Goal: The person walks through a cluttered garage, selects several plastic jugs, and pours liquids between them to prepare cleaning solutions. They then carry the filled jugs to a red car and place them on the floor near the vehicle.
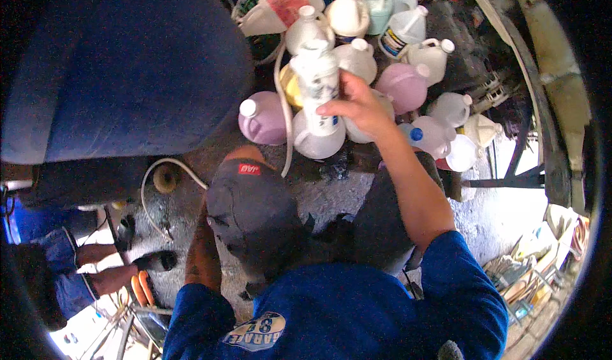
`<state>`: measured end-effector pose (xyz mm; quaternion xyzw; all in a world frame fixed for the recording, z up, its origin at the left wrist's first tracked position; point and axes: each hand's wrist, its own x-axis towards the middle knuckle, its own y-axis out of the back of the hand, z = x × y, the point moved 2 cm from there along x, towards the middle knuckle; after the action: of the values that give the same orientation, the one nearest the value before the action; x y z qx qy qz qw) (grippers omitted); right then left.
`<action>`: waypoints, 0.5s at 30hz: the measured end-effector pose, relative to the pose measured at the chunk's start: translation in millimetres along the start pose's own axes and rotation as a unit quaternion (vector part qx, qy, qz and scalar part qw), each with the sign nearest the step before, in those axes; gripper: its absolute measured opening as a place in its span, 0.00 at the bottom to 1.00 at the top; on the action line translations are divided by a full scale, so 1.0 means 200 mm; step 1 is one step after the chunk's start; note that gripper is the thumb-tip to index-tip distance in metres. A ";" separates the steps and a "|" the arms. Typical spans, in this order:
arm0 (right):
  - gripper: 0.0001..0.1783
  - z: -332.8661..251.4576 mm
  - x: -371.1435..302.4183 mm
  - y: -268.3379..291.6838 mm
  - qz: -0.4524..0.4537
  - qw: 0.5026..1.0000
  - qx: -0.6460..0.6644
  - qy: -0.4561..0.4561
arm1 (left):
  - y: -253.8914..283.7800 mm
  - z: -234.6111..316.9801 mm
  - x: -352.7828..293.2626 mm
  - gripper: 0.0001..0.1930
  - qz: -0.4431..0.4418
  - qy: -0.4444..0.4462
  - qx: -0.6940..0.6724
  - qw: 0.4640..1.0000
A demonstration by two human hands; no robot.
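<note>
My right hand (364, 105) is wrapped around a white bottle (319, 83) with dark smudges on its side. Blur hides the detail of the bottle's top. Behind and below it stand several plastic jugs; a clear one (319, 144) is directly beneath, and a purple-tinted jug (262, 119) stands to the left. Another purple-tinted jug (401, 87) is just right of my hand. My left forearm (204, 248) runs down beside my left knee, and its hand is hidden behind the leg.
A large dark blue padded shape (127, 73) fills the upper left. A pale hose (285, 105) hangs beside the jugs. Further jugs (347, 13) stand at the back. Another person's leg (111, 277) shows at the lower left. A metal frame (510, 183) stands at the right.
</note>
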<state>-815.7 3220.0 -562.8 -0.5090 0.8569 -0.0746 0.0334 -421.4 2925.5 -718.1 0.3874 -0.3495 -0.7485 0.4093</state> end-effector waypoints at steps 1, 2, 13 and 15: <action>0.38 0.02 0.00 -0.01 -0.018 1.000 0.003 -0.001 | -0.02 -0.04 0.00 0.13 0.005 0.011 0.011 1.000; 0.38 0.04 -0.01 -0.02 -0.016 1.000 0.015 0.000 | -0.05 -0.05 0.00 0.12 0.009 0.017 0.014 1.000; 0.42 -0.08 -0.13 -0.10 -0.024 0.999 -0.036 -0.018 | 0.25 0.24 -0.01 0.15 0.070 -0.040 -0.461 0.883; 0.44 -0.11 -0.14 -0.10 -0.024 0.998 -0.050 0.003 | 0.36 0.48 -0.08 0.17 0.047 -0.097 -0.575 0.811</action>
<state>-787.7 3236.4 -538.9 -0.5302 0.8472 -0.0339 0.0033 -474.1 2928.1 -608.6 -0.0099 0.0887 -0.8261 0.5564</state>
